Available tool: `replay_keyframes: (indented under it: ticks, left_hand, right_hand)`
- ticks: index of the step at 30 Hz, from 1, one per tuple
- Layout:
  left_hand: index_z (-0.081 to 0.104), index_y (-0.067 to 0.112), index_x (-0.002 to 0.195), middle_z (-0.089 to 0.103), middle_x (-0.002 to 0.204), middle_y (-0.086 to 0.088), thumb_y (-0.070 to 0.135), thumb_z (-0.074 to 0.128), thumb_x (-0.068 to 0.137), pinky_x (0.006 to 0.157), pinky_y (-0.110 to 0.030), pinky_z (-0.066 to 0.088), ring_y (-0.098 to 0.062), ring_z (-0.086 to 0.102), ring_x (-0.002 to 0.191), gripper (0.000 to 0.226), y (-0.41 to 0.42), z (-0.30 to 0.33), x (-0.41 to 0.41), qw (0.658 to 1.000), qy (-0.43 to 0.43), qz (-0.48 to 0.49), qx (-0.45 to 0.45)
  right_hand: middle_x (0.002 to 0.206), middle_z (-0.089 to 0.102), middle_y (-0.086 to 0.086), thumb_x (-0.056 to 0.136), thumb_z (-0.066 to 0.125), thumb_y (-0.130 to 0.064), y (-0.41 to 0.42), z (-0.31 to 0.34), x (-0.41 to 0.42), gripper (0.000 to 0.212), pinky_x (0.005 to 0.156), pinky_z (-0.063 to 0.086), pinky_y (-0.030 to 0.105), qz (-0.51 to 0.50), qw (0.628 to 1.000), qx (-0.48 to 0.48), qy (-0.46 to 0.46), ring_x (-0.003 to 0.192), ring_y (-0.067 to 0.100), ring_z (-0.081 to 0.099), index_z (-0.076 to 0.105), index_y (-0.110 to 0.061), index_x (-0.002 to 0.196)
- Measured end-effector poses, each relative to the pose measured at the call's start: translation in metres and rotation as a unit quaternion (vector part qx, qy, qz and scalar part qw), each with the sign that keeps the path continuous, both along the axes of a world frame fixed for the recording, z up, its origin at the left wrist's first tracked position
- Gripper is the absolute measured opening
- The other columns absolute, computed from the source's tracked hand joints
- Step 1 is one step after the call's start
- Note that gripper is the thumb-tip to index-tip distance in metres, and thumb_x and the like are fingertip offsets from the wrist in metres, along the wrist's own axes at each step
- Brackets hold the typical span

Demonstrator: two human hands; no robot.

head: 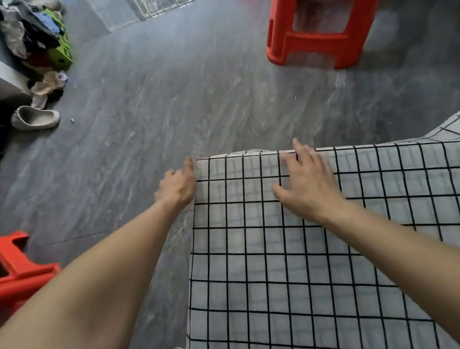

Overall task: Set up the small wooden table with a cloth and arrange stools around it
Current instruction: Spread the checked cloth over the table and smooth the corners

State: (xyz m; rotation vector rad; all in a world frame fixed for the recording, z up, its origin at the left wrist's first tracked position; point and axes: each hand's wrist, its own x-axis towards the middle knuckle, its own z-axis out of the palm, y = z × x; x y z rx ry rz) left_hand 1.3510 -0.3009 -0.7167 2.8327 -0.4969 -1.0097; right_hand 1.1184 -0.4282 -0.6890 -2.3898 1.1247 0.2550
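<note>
Grey floor (183,79) | cloth (305,266) flat, skewed | left hand (177,186) at corner, grip unclear | right hand (307,182) flat, fingers spread

Soft even daylight, slight blur, warped edges.

Open grey floor (186,99) runs from the cloth (303,252) edge up toward twelve o'clock, a wide lane with nothing standing in it. At one o'clock an orange stool (328,16) blocks the right side. At eight o'clock a second orange stool (11,274) sits close beside the left forearm. At ten and eleven o'clock a slipper (35,117) and a clothes heap (35,33) crowd the wall. The left hand (177,186) is at the cloth's corner, the right hand (307,185) flat on top.
</note>
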Motion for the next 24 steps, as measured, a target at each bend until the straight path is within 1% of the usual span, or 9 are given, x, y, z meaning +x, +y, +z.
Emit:
replay_keyframes:
  ticks: [2, 4, 6, 8, 12, 16, 21, 22, 24]
  left_hand:
    - [0.044, 0.011, 0.140, 0.022, 0.159, -0.009, 0.053, 0.020, 0.101, 0.114, -0.050, 0.025, -0.031, 0.029, 0.141, 0.062, 0.000, 0.004, -0.008, 0.981, -0.129, -0.086, -0.112]
    - [0.041, 0.015, 0.141, 0.021, 0.158, -0.006, 0.041, 0.031, 0.101, 0.114, -0.051, 0.024, -0.028, 0.028, 0.140, 0.049, -0.010, 0.011, -0.024, 0.931, -0.210, -0.215, -0.207]
    - [0.038, 0.018, 0.145, 0.022, 0.160, -0.004, 0.039, 0.032, 0.098, 0.118, -0.050, 0.018, -0.024, 0.026, 0.143, 0.051, -0.026, 0.010, -0.053, 0.888, -0.211, -0.319, -0.254]
    - [0.031, 0.028, 0.150, 0.017, 0.162, 0.002, 0.045, 0.026, 0.098, 0.120, -0.049, 0.008, -0.020, 0.016, 0.149, 0.055, -0.037, 0.000, -0.088, 0.871, -0.192, -0.386, -0.235]
    - [0.015, 0.041, 0.153, 0.006, 0.164, 0.008, 0.053, 0.022, 0.093, 0.119, -0.052, -0.005, -0.019, -0.002, 0.151, 0.062, -0.041, -0.031, -0.114, 0.885, -0.188, -0.397, -0.153]
    - [0.011, 0.040, 0.153, 0.005, 0.164, 0.008, 0.052, 0.023, 0.092, 0.119, -0.051, -0.005, -0.018, -0.005, 0.151, 0.064, -0.038, -0.031, -0.114, 0.885, -0.193, -0.401, -0.137]
    - [0.008, 0.039, 0.154, 0.005, 0.164, 0.006, 0.052, 0.022, 0.092, 0.119, -0.052, -0.005, -0.017, -0.007, 0.150, 0.065, -0.041, -0.027, -0.118, 0.885, -0.193, -0.405, -0.122]
    - [0.009, 0.039, 0.154, 0.006, 0.164, 0.006, 0.052, 0.022, 0.092, 0.119, -0.053, -0.005, -0.017, -0.006, 0.150, 0.064, -0.041, -0.027, -0.117, 0.886, -0.193, -0.404, -0.123]
    - [0.010, 0.038, 0.154, 0.006, 0.164, 0.006, 0.052, 0.022, 0.093, 0.119, -0.052, -0.005, -0.017, -0.006, 0.150, 0.064, -0.040, -0.028, -0.116, 0.885, -0.194, -0.405, -0.125]
  right_hand:
    - [0.162, 0.007, 0.007, 0.089, 0.053, -0.034, 0.001, 0.001, -0.011, 0.066, 0.119, 0.009, 0.051, -0.008, 0.998, -0.047, -0.033, 0.148, 0.026, 0.005, 0.029, -0.017, 0.148]
    - [0.162, 0.008, 0.007, 0.092, 0.049, -0.031, 0.003, -0.001, -0.022, 0.062, 0.119, 0.008, 0.051, -0.025, 0.996, -0.076, -0.040, 0.148, 0.025, 0.006, 0.029, -0.016, 0.148]
    - [0.162, 0.007, 0.007, 0.096, 0.043, -0.034, 0.003, -0.007, -0.032, 0.060, 0.119, 0.007, 0.049, -0.035, 0.995, -0.081, -0.036, 0.148, 0.025, 0.007, 0.026, -0.015, 0.150]
    - [0.163, 0.007, 0.005, 0.098, 0.038, -0.037, 0.005, -0.015, -0.039, 0.059, 0.119, 0.004, 0.048, -0.045, 0.995, -0.075, -0.041, 0.149, 0.023, 0.005, 0.023, -0.017, 0.152]
    - [0.163, 0.010, 0.002, 0.096, 0.029, -0.041, 0.004, -0.036, -0.053, 0.063, 0.119, 0.007, 0.051, 0.006, 0.995, -0.089, -0.035, 0.150, 0.020, 0.006, 0.021, -0.017, 0.154]
    - [0.163, 0.011, 0.000, 0.095, 0.029, -0.041, -0.020, -0.050, -0.105, 0.063, 0.120, 0.010, 0.047, 0.062, 0.993, -0.095, -0.027, 0.150, 0.017, 0.008, 0.023, -0.020, 0.154]
    - [0.162, 0.016, 0.001, 0.094, 0.029, -0.044, -0.078, -0.045, -0.229, 0.060, 0.117, 0.013, 0.052, -0.004, 0.992, -0.124, 0.008, 0.147, 0.020, 0.018, 0.026, -0.027, 0.152]
    - [0.161, 0.020, 0.004, 0.094, 0.031, -0.043, -0.093, -0.046, -0.254, 0.059, 0.115, 0.014, 0.054, -0.042, 0.990, -0.137, 0.012, 0.145, 0.024, 0.022, 0.028, -0.026, 0.151]
    - [0.158, 0.023, 0.013, 0.094, 0.029, -0.044, -0.120, -0.050, -0.309, 0.062, 0.113, 0.016, 0.058, -0.218, 0.964, -0.147, 0.039, 0.142, 0.033, 0.026, 0.033, -0.015, 0.148]
